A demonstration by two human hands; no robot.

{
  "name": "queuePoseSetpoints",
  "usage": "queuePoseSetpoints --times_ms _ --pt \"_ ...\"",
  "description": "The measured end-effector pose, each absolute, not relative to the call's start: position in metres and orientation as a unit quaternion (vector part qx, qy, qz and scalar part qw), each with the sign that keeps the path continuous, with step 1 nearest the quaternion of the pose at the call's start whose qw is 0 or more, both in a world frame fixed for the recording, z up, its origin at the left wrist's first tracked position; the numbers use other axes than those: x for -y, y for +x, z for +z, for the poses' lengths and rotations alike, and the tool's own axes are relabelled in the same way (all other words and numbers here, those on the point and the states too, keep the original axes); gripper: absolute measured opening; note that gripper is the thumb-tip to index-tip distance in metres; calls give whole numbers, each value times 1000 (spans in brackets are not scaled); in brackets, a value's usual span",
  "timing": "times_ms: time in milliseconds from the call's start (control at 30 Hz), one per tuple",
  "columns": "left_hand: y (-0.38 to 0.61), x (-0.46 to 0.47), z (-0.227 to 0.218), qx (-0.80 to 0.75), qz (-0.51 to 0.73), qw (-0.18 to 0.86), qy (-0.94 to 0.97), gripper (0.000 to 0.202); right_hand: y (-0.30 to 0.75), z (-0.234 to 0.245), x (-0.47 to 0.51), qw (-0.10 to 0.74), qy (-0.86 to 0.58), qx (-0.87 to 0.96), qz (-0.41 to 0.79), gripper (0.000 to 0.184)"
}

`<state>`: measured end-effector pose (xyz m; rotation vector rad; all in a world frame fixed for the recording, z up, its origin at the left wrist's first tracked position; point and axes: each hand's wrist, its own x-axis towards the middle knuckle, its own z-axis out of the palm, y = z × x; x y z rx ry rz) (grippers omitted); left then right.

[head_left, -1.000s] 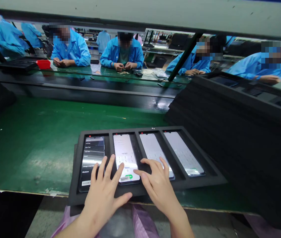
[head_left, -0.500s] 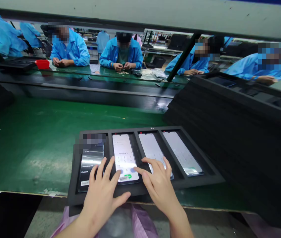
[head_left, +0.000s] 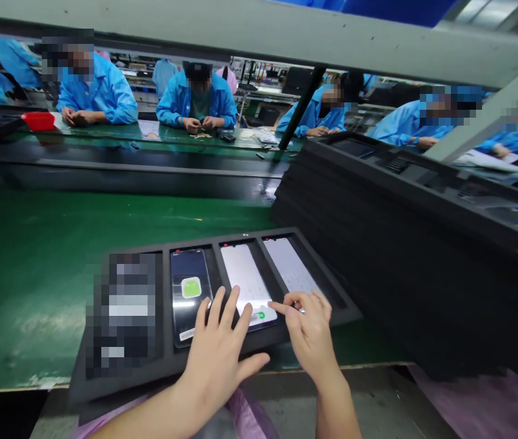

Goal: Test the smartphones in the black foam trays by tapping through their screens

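A black foam tray (head_left: 80, 384) at the table's front edge holds phones in separate slots. My left hand (head_left: 219, 344) is spread open over the tray, its fingertips over the lower part of the third phone (head_left: 246, 277), which shows a white keypad screen with a green button. My right hand (head_left: 309, 329) points its index finger at that screen's lower right, other fingers curled, nothing seen in them. It partly covers the fourth phone (head_left: 288, 262), also white-screened. The second phone (head_left: 190, 311) shows a green icon on a dark screen. The leftmost slot is blurred out.
A tall stack of black trays (head_left: 377, 256) stands close on the right. The green table (head_left: 34, 274) extends left and behind the tray. Beyond a dark rail, several people in blue jackets work at another bench, with a red bin (head_left: 39, 121) on it.
The view has shifted right. Both hands have moved from the second phone to the third. The second phone's screen has changed from a keypad to a green icon on dark.
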<state>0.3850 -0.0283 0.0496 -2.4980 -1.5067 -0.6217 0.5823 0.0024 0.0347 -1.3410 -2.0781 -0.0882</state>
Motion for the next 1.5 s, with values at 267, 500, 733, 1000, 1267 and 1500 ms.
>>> queuePoseSetpoints --times_ms 267,500,733,1000,1267,1500 --pt "396 23 48 515 -198 120 -825 55 581 44 -3 323 -499 804 -5 39" --pt "399 23 51 522 -204 142 -816 56 579 43 -6 308 -517 798 14 39" --pt "399 23 50 522 -219 123 -815 50 582 44 -4 317 -505 802 7 39" --pt "399 24 50 525 -210 129 -814 51 579 44 -4 306 -517 799 19 38" --pt "400 22 44 540 -203 153 -802 67 570 49 -7 274 -510 814 40 37" --pt "399 23 42 541 -185 138 -809 63 572 49 -5 297 -515 804 5 39"
